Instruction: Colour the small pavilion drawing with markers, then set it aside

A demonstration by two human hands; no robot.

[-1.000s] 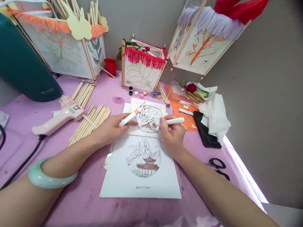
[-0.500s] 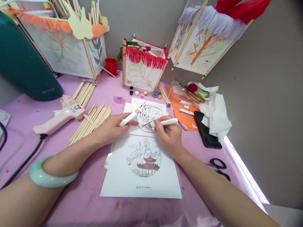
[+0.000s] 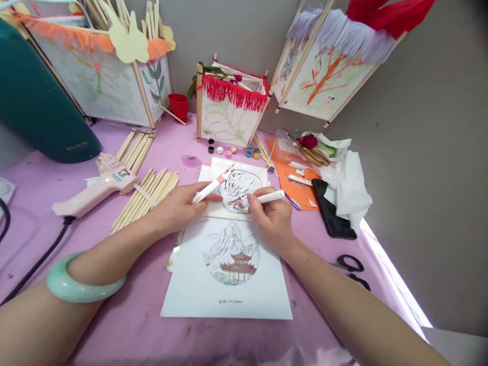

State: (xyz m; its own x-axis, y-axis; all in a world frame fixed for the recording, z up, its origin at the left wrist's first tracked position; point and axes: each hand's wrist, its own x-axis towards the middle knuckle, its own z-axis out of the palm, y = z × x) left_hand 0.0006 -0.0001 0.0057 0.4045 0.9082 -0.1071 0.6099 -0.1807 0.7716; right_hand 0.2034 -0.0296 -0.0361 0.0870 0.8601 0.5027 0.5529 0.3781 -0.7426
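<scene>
My left hand [image 3: 176,206] holds a white pen with a peach band [image 3: 210,187], its tip pointing up over the far sheet. My right hand [image 3: 269,217] grips a white pen [image 3: 268,196] whose tip rests on the round drawing on the far sheet [image 3: 238,189]. That sheet lies above a printed sheet with a pagoda and mountains in a circle [image 3: 230,255]. A pale green bangle [image 3: 77,282] circles my left wrist.
A pink glue gun [image 3: 94,191] and bamboo sticks [image 3: 144,197] lie left. Small paint pots [image 3: 230,150] sit before a red-fringed lantern [image 3: 229,106]. More lanterns stand at back left [image 3: 104,76] and right [image 3: 328,73]. A black phone [image 3: 331,209], tissue [image 3: 348,187] and scissors [image 3: 351,270] lie right.
My right hand has shifted slightly left and its pen has swung leftward over the round drawing. My left hand has stayed put.
</scene>
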